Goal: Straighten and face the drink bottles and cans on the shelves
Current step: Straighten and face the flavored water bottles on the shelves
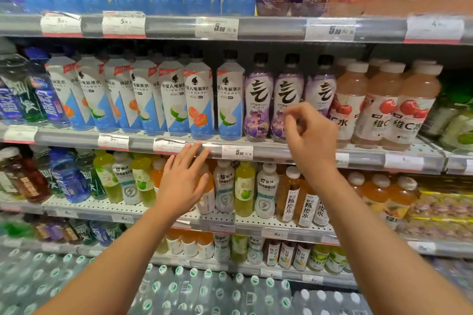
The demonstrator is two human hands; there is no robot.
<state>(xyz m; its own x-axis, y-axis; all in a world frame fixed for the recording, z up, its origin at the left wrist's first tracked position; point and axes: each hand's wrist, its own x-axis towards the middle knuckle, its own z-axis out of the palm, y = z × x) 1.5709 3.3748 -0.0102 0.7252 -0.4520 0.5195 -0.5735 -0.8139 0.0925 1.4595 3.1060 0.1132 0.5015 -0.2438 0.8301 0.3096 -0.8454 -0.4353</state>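
Facing the purple-labelled plastic bottles (288,100), my curled, empty right hand (311,135) must grip one at 12 o'clock; my left hand (183,181) hovers flat and empty.

Electrolyte bottles (198,100): white and sky-blue wrap, orange or green fruit print, black caps. Purple bottles (258,100): lilac labels, bold black brush character. Cherry drink bottles (378,107): pale peach liquid, white caps, red cherries. Shelf rail (294,153): grey, with white price tags (236,152) edged red.
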